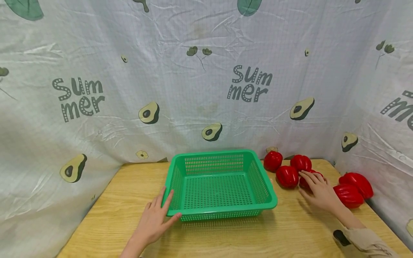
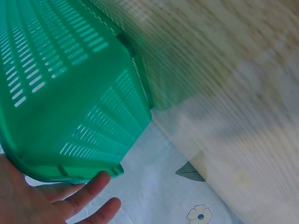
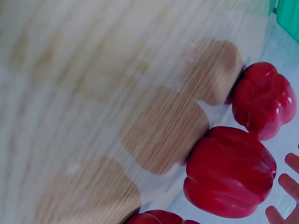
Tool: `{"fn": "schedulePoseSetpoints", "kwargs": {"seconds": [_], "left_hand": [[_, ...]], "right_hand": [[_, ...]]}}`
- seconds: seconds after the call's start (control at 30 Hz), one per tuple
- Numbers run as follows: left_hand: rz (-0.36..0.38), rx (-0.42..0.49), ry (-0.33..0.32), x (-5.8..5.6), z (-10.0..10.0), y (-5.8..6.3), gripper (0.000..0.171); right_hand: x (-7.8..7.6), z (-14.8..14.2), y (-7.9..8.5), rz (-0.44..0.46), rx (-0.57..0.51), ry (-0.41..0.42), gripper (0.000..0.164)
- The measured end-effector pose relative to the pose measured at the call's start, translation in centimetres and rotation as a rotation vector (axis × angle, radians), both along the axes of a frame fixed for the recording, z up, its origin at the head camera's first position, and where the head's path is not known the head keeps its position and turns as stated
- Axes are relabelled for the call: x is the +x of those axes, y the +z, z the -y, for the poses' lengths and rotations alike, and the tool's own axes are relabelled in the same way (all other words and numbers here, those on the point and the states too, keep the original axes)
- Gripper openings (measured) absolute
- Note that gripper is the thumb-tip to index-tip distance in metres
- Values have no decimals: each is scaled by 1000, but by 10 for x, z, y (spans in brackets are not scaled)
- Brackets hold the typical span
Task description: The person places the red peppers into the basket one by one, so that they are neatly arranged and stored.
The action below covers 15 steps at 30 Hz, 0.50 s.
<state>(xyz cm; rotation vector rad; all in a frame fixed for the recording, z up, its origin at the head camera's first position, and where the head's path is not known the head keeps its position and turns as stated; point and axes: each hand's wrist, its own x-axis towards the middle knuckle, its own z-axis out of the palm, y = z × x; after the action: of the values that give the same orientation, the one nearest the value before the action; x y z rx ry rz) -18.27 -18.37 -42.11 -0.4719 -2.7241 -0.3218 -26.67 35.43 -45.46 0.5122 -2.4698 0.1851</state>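
Note:
My left hand (image 1: 151, 220) rests at the near left corner of a green plastic basket (image 1: 222, 211), fingers spread along its rim. In the left wrist view, straight fingers (image 2: 81, 198) touch the rim of the tilted-looking basket. My right hand (image 1: 319, 191) reaches over a red bell pepper (image 1: 317, 175), partly hiding it; its fingers look extended. Beside it lie three more red bell peppers, one nearest (image 1: 287, 176), one behind (image 1: 300, 163) and one by the basket (image 1: 273, 161). The right wrist view shows fingertips (image 3: 288, 184) next to a pepper (image 3: 231, 172), apart from it.
Two more red peppers (image 1: 348, 196) lie to the right of my right forearm. A light wooden table (image 1: 226, 243) carries everything. White cloth (image 1: 180, 89) printed with avocados hangs behind and at both sides. A dark object (image 1: 341, 238) shows at the right wrist.

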Motion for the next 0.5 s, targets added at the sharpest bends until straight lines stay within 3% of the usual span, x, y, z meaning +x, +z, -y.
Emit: {"fn": "schedulePoseSetpoints", "kwargs": {"seconds": [0.23,0.5], "left_hand": [[-37,-34,30,-6,1,1,78],[-14,-55,48,-8,-1,1,80]], "right_hand": [[-10,1,1,62,-18,-50,57],[-24,7,4,81,-14,-54,51]]}}
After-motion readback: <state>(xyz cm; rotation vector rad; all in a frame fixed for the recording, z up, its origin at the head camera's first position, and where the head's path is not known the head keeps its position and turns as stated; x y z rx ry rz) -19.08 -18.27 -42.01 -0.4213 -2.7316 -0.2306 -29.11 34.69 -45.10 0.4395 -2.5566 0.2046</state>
